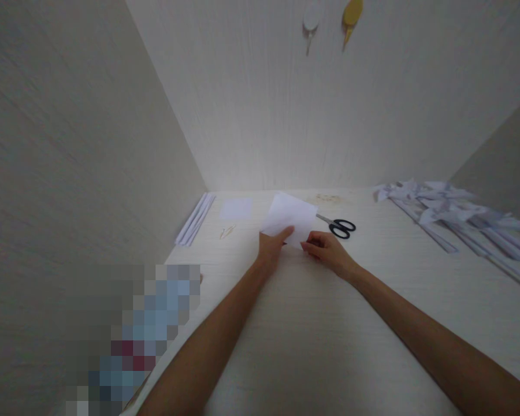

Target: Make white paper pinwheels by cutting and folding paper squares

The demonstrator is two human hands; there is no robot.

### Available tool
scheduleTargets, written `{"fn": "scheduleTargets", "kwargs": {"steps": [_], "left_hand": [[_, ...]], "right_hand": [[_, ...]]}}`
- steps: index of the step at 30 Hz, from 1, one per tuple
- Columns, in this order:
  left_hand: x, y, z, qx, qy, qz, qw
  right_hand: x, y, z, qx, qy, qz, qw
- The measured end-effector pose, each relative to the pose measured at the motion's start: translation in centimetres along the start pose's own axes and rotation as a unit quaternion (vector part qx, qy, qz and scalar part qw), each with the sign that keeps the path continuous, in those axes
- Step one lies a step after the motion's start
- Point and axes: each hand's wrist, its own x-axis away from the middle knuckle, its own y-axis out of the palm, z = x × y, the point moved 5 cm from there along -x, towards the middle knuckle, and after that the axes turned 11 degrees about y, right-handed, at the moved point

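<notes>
A square white sheet of paper (289, 215) is held above the table, tilted, with its corners pointing out. My left hand (274, 244) grips its lower left part, thumb on top and fingers hidden underneath. At the lower right corner, my right hand (325, 249) has thumb and forefinger pinched on the paper's edge. Just behind the sheet lie scissors (338, 227) with black handles, the blades pointing left and their tips covered by the paper. Another flat white sheet (236, 208) rests to the left, with a few thin small sticks (227, 232) in front of it.
Several rolled white paper sticks (196, 219) lie at the table's left edge. Paper pinwheels (442, 205) on long paper stems are piled at the right. Small pale bits (327, 198) lie by the back wall, where white and yellow hooks (352, 14) hang. The lower left is pixelated.
</notes>
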Motion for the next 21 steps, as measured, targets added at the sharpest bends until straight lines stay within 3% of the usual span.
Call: {"fn": "scheduleTargets", "kwargs": {"steps": [4, 8, 12, 18, 21], "left_hand": [[-0.1, -0.1, 0.0, 0.014, -0.001, 0.008, 1.0], [-0.4, -0.4, -0.1, 0.095, -0.012, 0.019, 0.995], [-0.9, -0.3, -0.2, 0.16, -0.026, -0.024, 0.986], [-0.7, 0.2, 0.1, 0.171, -0.062, -0.081, 0.98], [-0.5, 0.4, 0.4, 0.178, -0.082, -0.093, 0.976]], "right_hand": [[-0.2, 0.1, 0.3, -0.007, -0.001, -0.006, 1.0], [-0.2, 0.0, 0.4, -0.034, 0.001, -0.002, 0.999], [-0.3, -0.4, 0.6, -0.076, 0.004, 0.019, 0.997], [-0.3, -1.3, 1.2, -0.228, 0.008, 0.073, 0.971], [-0.3, -1.3, 1.2, -0.248, 0.012, 0.072, 0.966]]}}
